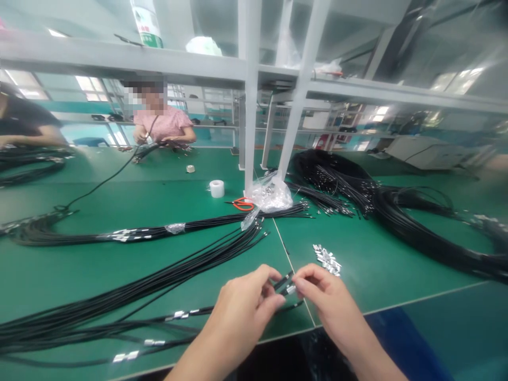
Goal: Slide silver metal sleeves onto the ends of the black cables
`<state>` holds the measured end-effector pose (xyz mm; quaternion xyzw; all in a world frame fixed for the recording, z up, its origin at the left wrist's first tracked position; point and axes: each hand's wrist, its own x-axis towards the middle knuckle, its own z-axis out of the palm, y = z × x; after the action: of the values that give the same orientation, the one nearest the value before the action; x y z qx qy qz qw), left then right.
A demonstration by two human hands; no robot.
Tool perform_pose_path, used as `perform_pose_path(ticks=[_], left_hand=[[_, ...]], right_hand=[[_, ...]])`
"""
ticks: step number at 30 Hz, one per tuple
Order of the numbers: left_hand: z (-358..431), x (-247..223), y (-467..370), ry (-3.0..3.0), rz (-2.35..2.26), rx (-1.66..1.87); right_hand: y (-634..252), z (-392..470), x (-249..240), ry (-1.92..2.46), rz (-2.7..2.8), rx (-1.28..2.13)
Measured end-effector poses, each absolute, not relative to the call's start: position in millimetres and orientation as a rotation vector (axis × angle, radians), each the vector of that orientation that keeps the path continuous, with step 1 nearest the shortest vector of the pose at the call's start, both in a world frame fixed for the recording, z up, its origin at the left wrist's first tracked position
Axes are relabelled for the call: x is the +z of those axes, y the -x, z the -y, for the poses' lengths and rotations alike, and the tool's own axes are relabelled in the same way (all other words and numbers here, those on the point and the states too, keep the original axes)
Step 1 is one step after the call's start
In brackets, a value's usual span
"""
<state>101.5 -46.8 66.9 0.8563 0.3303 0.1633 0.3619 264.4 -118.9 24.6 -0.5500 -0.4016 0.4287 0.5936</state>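
Observation:
My left hand (250,304) is closed round the ends of black cables (283,283) above the front edge of the green table. Touching the cable end, my right hand (323,291) pinches a small silver piece (291,289) between thumb and fingers. Below my hands another cable tip (296,306) sticks out to the right. Several cables with silver sleeves (180,315) run to the left from under my left hand. Just beyond my right hand lies a small pile of silver pieces (327,260).
Cable bundles (151,280) cross the left side; thick black coils (416,233) lie right. A clear bag (273,193), orange-handled scissors (243,203) and a tape roll (217,189) sit near white shelf posts (250,106). Two people work across the green table (159,196).

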Motion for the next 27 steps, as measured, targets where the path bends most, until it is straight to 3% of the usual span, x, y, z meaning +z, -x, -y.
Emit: perform_pose_path(ticks=[6, 11, 19, 23, 27], left_hand=[[41, 73, -110, -2.298, -0.825, 0.345], [39, 84, -76, -2.630, -1.064, -0.002], [46, 72, -94, -2.273, -0.846, 0.347], [41, 79, -93, -2.178, -0.865, 0.494], [46, 85, -92, -2.190, -0.819, 0.532]], right_hand=[[-260, 121, 37, 1.404, 0.969, 0.844], [-254, 119, 39, 1.472, 0.915, 0.800], [-267, 115, 53, 1.416, 1.095, 0.831], [-337, 83, 38, 2.000, 1.163, 0.317], [-383, 51, 5, 2.206, 1.202, 0.216]])
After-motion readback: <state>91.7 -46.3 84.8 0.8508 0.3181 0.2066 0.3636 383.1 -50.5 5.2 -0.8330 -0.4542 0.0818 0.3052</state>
